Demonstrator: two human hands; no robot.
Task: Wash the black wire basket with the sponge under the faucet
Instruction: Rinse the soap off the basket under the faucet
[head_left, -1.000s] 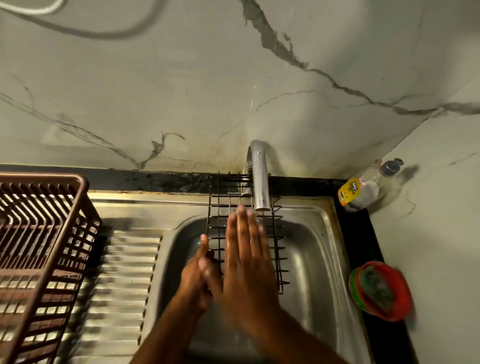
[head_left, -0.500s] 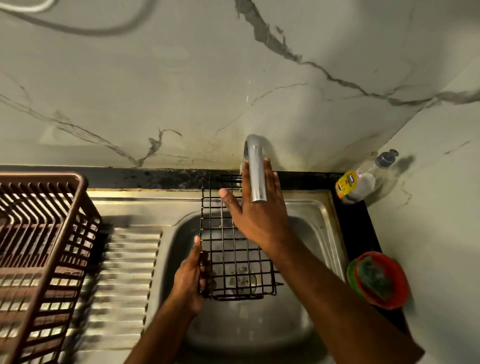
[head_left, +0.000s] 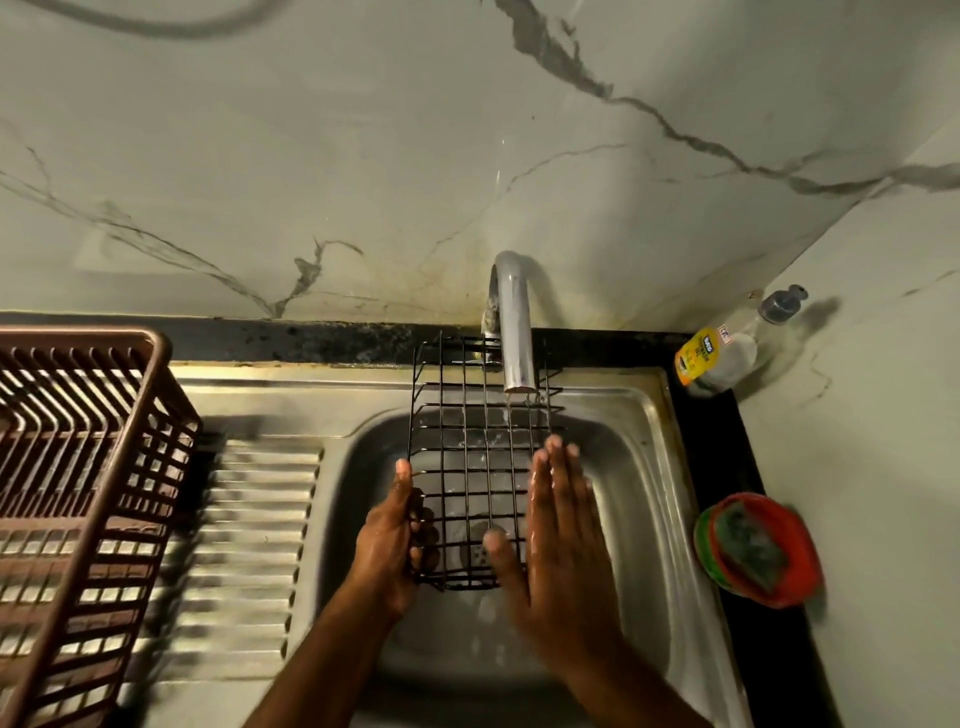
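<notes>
Black wire basket (head_left: 480, 457): our left hand (head_left: 389, 540) grips it, fingers partly hidden; our right hand (head_left: 563, 540) lies flat, straight-fingered.

Two hands (head_left: 563, 540), one wire basket (head_left: 480, 447), one faucet (head_left: 514, 332), one bottle (head_left: 719, 356).

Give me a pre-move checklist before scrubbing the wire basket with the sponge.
1. Black wire basket held: left hand grips its left edge. Ok.
2. Basket under faucet: its far end sits below the spout. Ok.
3. Water running: a thin stream seems to fall from the spout. Cannot tell how strong.
4. Sponge in hand: it lies in the red dish on the counter. Not ok.
5. Right hand free: flat, fingers straight, against the basket's right side. Ok.
</notes>
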